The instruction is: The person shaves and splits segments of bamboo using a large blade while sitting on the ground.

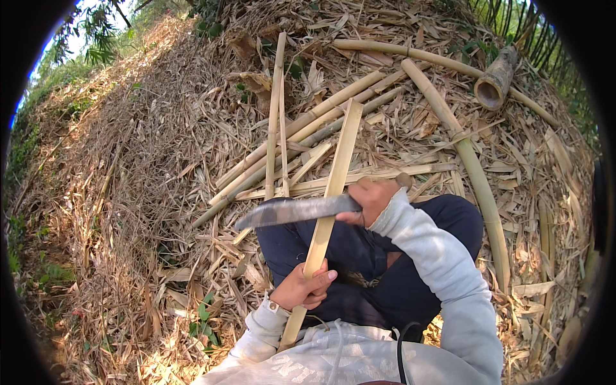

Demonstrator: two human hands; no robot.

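Seemingly to steady it, your left hand (303, 287) curls its fingers around the long, pale split-bamboo strip (321, 237) above your dark-trousered lap (359, 242). Your right hand (372, 200) clenches the curved, grey-bladed machete (292, 212) across it; round, tan bamboo poles (308, 121) lie beyond.

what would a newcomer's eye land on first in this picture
Probably the big knife near the middle, held in the right hand across a pale bamboo strip that the left hand grips lower down. After that, perhaps the long bent pole on the right and the thick hollow bamboo piece at the upper right, both among dry leaves.
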